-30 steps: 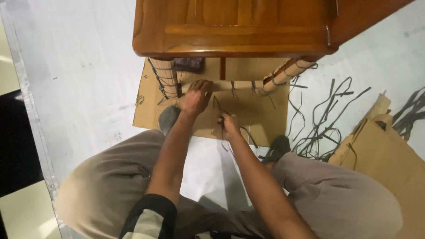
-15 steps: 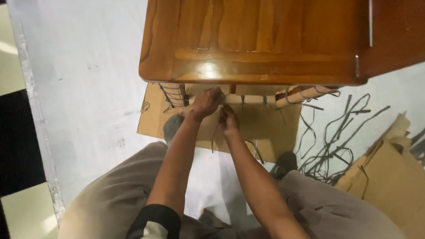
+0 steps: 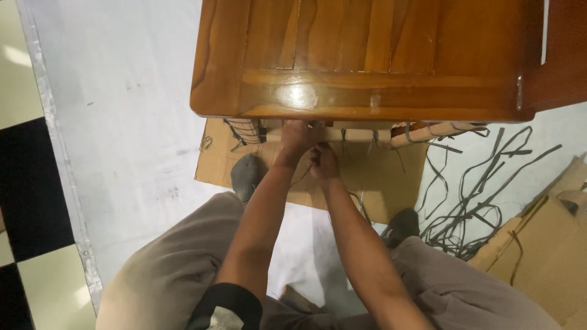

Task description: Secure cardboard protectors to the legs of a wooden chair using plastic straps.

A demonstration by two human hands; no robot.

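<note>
My left hand [image 3: 297,139] reaches under the edge of a glossy brown wooden tabletop [image 3: 367,58]; its fingers are partly hidden by the top and rest at a pale wooden rail [image 3: 361,135] wound with dark strips. My right hand [image 3: 322,162] is just below and right of it, fingers closed on a thin dark weaving strip [image 3: 362,205] that trails down to the cardboard. A wrapped leg [image 3: 246,130] shows at the left, another wrapped piece [image 3: 422,131] at the right.
A flat cardboard sheet [image 3: 214,162] lies under the furniture on a white floor covering [image 3: 122,110]. Loose dark strips [image 3: 471,195] are tangled at the right, beside more cardboard [image 3: 550,244]. My shoes [image 3: 246,174] rest on the cardboard. Checkered tiles [image 3: 24,201] run along the left.
The view has moved closer over the tabletop, which now hides more of the frame below. Both hands have risen toward the rail and come together under the top's edge.
</note>
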